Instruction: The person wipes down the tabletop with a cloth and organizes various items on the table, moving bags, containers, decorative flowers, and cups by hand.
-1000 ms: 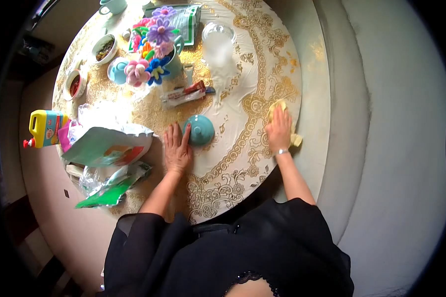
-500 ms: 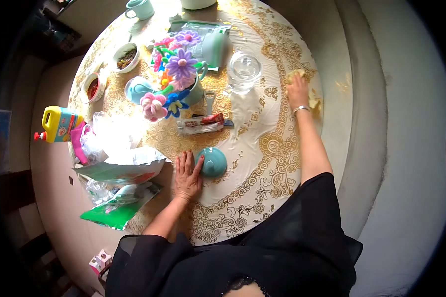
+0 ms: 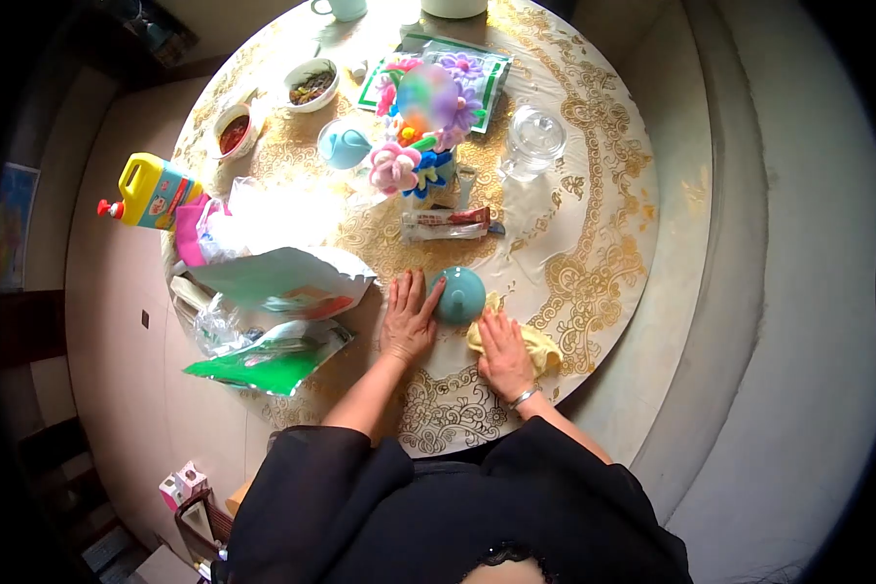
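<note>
The gold-patterned tablecloth is seemingly being wiped, a yellow rag pressed under the flattened right hand; the teal lid, touched by the spread, empty left hand, should be skirted.

Strong daylight-like brightness falls across the left and far part of the tabletop, seemingly from that side; glare burns out a white patch behind the foil bag, wiping away the cloth pattern there; soft shadow lies between the bag and the left hand; the blue-green lid bears a small highlight, and the glass vessel gleams; both hands look fairly clear, while the black sleeves swallow detail; a smudged, blurred patch covers part of the flowers; wide-angle distortion bends the outer lines, and black vignetting closes in the corners.
</note>
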Motion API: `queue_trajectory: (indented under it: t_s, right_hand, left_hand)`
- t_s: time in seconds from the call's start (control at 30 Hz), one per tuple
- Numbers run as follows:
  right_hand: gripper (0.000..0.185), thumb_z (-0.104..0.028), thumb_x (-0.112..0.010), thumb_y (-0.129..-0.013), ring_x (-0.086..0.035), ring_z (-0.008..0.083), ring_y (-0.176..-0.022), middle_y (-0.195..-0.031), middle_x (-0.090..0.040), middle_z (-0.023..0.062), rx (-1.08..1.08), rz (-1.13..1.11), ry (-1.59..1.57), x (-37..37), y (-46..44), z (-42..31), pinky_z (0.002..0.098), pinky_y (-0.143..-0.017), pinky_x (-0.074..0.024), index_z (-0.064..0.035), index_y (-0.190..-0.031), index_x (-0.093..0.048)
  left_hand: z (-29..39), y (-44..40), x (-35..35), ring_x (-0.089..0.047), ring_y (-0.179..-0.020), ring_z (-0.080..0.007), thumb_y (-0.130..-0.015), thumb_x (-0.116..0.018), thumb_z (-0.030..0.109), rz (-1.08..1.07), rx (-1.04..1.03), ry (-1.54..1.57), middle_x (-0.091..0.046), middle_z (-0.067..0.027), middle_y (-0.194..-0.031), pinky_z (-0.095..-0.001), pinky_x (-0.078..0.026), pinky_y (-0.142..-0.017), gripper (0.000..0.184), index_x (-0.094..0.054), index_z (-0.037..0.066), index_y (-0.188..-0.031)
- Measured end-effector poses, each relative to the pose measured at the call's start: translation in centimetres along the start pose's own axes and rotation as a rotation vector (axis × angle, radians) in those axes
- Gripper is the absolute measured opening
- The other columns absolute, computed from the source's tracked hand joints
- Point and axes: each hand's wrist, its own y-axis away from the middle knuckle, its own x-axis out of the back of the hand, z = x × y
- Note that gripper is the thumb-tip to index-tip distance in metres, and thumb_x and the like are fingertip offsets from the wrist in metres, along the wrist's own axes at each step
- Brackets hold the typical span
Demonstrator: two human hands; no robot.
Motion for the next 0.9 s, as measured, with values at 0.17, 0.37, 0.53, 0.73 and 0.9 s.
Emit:
queue_trajectory:
  t_s: [0.17, 0.37, 0.53, 0.73, 0.9]
  right_hand:
    - [0.066, -0.021, -0.060, -0.072, -0.025, 0.0308, -0.131, -0.140, -0.030, 0.0146, 0.215, -0.170, -0.053, -0.6, 3.2, -3.8, 0.0437, -0.106, -0.0233, 0.0016, -0.129, -0.036]
    - [0.059, -0.013, -0.055, -0.072, -0.031, 0.0290, -0.128, -0.137, -0.035, 0.0140, 0.195, -0.025, -0.108, -0.1, 2.4, -1.0, 0.0413, -0.105, -0.0263, -0.0015, -0.128, -0.040]
    - [0.055, -0.013, -0.051, -0.074, -0.037, 0.0287, -0.124, -0.133, -0.041, 0.0124, -0.228, 0.364, 0.266, 2.4, -1.4, 10.5, 0.0425, -0.106, -0.0254, -0.0049, -0.127, -0.042]
    - [0.056, -0.016, -0.055, -0.072, -0.036, 0.0264, -0.124, -0.135, -0.039, 0.0089, -0.333, 0.427, 0.188, 4.0, -2.9, 13.2, 0.0429, -0.107, -0.0228, -0.0043, -0.125, -0.044]
    - [0.056, -0.017, -0.056, -0.071, -0.035, 0.0263, -0.125, -0.137, -0.037, 0.0076, -0.355, 0.438, 0.183, 3.6, -2.8, 13.4, 0.0439, -0.107, -0.0213, -0.0041, -0.124, -0.045]
  left_hand:
    - [-0.4, 0.2, -0.9, -0.021, -0.131, -0.0324, -0.076, -0.046, 0.019, 0.023, 0.020, -0.038, -0.026, -0.0158, -0.140, -0.0456, -0.014, -0.109, 0.065, -0.027, 0.005, -0.136]
    - [-0.4, 0.1, -0.7, -0.022, -0.131, -0.0310, -0.079, -0.043, 0.018, 0.030, 0.003, -0.074, -0.027, -0.0155, -0.140, -0.0445, -0.014, -0.109, 0.060, -0.028, 0.000, -0.134]
    - [-0.4, 0.0, -0.5, -0.025, -0.129, -0.0317, -0.077, -0.045, 0.012, 0.058, 0.001, -0.032, -0.031, -0.0158, -0.137, -0.0457, -0.017, -0.108, 0.057, -0.032, 0.001, -0.132]
    - [-1.0, 0.4, -0.2, -0.026, -0.128, -0.0345, -0.077, -0.046, 0.012, 0.078, -0.068, 0.068, -0.033, -0.0174, -0.135, -0.0458, -0.017, -0.108, 0.058, -0.031, 0.000, -0.131]
    - [1.6, -1.0, 1.4, -0.038, -0.120, -0.0355, -0.078, -0.049, 0.005, 0.263, -0.040, 0.403, -0.042, -0.0202, -0.126, -0.0445, -0.027, -0.102, 0.051, -0.038, 0.000, -0.128]
